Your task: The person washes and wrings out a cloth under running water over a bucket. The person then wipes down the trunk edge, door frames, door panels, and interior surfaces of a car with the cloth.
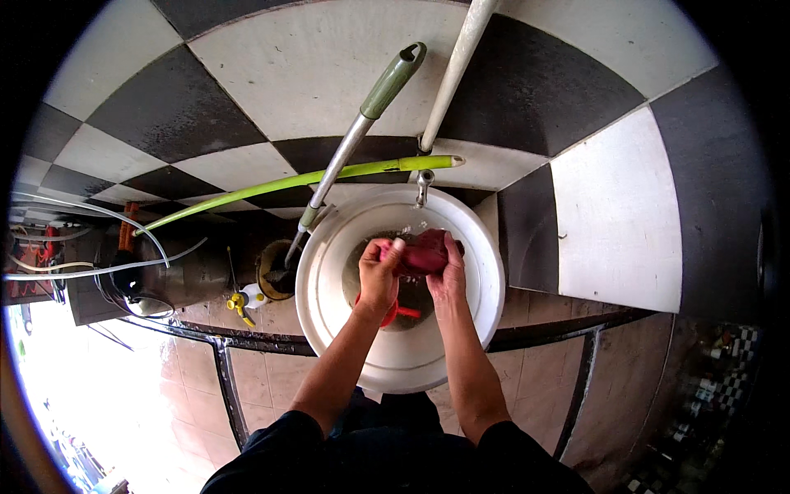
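Note:
Both my hands are over a large round white basin with murky water at its bottom. Between them is a dark red, smooth, rounded thing; I cannot tell its kind. My right hand curls round its right end. My left hand is closed at its left end, thumb on top. Lower in the basin, partly hidden by my left wrist, lies a bright red thing with a short handle-like part. A metal tap stands at the basin's far rim.
A long-handled tool with a green grip leans left of the tap, its lower end in a bucket. Behind it runs a yellow-green pole. A white pipe climbs the checkered wall. A white-and-yellow spray bottle stands left.

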`<state>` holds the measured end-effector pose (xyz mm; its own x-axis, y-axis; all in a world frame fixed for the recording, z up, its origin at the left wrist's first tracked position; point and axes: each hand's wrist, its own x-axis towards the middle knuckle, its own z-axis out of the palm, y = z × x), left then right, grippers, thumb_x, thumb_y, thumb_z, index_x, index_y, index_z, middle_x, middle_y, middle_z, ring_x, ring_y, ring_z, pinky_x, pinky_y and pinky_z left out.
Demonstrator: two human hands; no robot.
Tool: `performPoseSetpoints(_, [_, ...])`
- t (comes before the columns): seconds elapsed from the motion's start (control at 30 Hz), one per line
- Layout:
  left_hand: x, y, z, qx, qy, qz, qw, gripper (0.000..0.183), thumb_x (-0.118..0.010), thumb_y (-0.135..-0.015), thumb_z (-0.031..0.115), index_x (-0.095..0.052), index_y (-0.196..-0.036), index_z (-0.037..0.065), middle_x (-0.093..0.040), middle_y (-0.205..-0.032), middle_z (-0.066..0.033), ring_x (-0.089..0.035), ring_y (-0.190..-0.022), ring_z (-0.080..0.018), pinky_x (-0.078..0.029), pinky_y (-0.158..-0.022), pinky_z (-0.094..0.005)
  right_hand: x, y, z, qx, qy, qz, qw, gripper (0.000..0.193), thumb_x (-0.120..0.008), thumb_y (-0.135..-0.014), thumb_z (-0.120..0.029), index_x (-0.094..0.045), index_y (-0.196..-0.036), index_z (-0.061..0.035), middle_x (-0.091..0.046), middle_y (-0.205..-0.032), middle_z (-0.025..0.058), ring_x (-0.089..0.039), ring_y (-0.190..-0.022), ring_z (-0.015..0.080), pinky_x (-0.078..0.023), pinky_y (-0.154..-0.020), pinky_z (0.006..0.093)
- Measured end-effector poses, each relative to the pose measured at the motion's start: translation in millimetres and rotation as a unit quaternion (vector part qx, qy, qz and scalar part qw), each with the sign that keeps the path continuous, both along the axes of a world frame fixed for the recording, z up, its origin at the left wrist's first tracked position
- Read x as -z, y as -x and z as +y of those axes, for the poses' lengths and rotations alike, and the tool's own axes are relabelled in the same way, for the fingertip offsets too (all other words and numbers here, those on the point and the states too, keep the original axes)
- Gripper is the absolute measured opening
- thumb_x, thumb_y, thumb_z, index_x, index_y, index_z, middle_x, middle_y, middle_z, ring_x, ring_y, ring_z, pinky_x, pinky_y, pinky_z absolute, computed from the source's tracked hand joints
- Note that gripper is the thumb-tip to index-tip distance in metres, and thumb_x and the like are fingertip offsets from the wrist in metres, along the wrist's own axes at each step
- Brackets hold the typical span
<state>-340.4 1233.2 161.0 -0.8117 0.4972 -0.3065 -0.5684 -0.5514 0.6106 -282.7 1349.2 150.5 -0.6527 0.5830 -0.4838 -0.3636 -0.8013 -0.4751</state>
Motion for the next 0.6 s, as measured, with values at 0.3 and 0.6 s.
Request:
performPoseSetpoints(0.3, [-23.7,-1.3,-18.7,0.062,0.011,-0.043,0.997,0.016,-0.065,-0.087,0.017,-0.059,-0.097,0.007,-0.064,-0.093,-0.0082,-0.061,-0.090,-0.0215,-0.051,-0.082,-0.0367,-16.4,-17.2,-6.8,-0.119,-0.183,-0.107,0.970,0.044,-0.063,-0.087,-0.036,-0.055,-0.114,-0.0021,-0.061,-0.111,0.0110,-0.060,-0.102,0.0226,-0.050,-0.088,0.0395])
performPoseSetpoints(0.6, [-62.4,2.0,-20.9,0.161,0.110,0.456,0.868,0.016,-0.074,-0.071,0.003,-0.060,-0.079,0.003,-0.062,-0.084,-0.0069,-0.061,-0.087,-0.0197,-0.048,-0.077,-0.0293,-3.2,-16.0,-27.8,-0.212,0.126,0.208,0.946,0.042,-0.053,-0.091,-0.042,-0.063,-0.104,-0.0031,-0.066,-0.100,0.0128,-0.064,-0.090,0.0254,-0.051,-0.085,0.0371])
